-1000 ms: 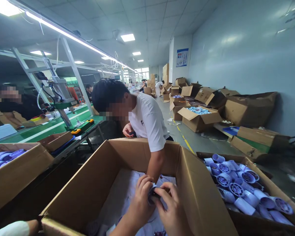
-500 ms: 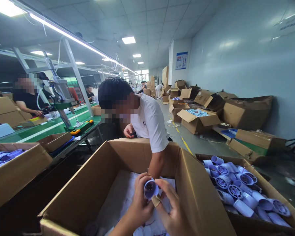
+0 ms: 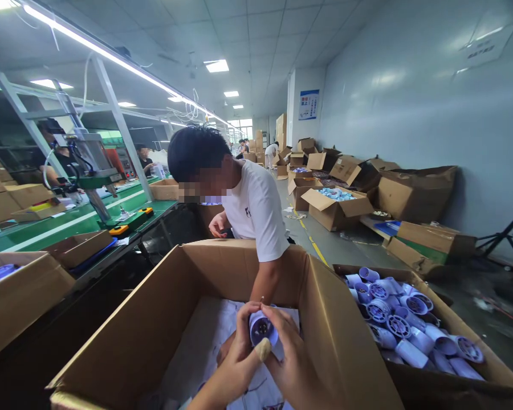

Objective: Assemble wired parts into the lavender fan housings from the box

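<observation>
Purple cup held above a deep box

We held the purple cup between both hands, its round mouth turned toward us and small specks showing deep inside. Our left hand curved round one side and our right hand round the other, each partly closed on it, fingers arching together over the rim. A tan wrap covered one thumb tip; we could not tell which hand's.

Below lay pale, creased sheets, covering the bottom between brown cardboard walls. Across from us a co-worker in a white shirt leaned over, one arm down inside. At our right stood a low carton heaped with similar cups. On our left ran a green bench bearing a metal press.

Farther off, open cartons sat on the grey floor beside a yellow line. A pale, shiny wall rose behind them, and a strip light shone above the bench.
</observation>
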The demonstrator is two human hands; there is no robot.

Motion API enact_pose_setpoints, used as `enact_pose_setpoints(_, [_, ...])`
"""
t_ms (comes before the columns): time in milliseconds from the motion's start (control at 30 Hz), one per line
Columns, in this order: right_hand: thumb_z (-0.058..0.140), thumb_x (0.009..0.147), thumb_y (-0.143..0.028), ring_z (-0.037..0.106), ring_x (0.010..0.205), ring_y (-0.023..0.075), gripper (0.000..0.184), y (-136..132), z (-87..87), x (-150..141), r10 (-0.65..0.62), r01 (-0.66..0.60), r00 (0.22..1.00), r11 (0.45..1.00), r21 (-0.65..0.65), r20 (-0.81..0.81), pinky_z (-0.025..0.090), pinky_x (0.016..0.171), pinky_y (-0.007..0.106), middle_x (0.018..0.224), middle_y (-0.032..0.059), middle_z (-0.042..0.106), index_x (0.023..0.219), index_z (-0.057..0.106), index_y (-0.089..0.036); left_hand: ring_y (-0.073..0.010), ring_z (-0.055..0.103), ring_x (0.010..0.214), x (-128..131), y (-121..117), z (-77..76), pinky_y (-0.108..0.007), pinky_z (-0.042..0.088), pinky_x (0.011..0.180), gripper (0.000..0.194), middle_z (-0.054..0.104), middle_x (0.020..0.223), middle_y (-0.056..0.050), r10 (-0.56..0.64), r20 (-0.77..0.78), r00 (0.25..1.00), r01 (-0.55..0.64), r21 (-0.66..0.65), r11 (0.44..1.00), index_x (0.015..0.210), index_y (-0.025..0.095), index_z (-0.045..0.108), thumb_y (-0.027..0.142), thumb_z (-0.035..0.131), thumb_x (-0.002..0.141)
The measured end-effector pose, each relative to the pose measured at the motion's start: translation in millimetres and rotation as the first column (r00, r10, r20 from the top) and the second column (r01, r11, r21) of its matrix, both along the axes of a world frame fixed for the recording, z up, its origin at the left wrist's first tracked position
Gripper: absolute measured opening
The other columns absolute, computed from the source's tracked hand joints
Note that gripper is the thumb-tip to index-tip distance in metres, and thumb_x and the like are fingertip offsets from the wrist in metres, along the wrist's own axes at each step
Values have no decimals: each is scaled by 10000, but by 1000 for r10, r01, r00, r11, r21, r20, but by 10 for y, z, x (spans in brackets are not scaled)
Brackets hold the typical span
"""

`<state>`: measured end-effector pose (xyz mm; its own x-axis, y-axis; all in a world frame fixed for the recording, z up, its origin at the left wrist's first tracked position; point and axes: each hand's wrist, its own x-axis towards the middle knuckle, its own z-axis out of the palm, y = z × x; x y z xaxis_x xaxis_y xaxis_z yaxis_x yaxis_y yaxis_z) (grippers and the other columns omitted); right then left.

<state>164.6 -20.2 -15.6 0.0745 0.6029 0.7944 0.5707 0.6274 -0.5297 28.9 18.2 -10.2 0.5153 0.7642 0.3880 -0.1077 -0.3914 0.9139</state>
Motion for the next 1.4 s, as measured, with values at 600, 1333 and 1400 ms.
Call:
enact_pose_setpoints(600, [482, 673, 32, 565, 1114, 250, 592, 12, -134, 62, -33, 40, 996, 995, -92, 80, 530, 916, 438, 1141, 86, 650, 1205, 519, -225, -184, 655, 805, 114, 149, 233, -262, 520, 658, 464, 701, 922, -47, 106, -266, 958, -135, -96, 986, 1079, 203, 561, 41, 500, 648])
enact_pose_setpoints(1333, [459, 694, -7, 560, 1088, 249, 548, -17, -138, 187, -148, 150, 977, 989, -1, 155, 541, 860, 435, 1118, 96, 632, 1195, 517, -220, -114, 550, 723, 368, 41, 370, -198, 394, 597, 552, 651, 899, -28, 161, -330, 930, -239, -210, 948, 1081, 184, 479, -39, 452, 576])
enact_pose_setpoints(1400, [467, 710, -15, 569, 1070, 251, 526, -21, -153, 194, -159, 161, 976, 987, 0, 147, 548, 841, 431, 1111, 102, 630, 1191, 520, -221, -102, 516, 673, 392, 63, 349, -188, 365, 558, 483, 634, 825, -4, 171, -290, 942, -250, -262, 932, 996, 189, 484, -24, 464, 562])
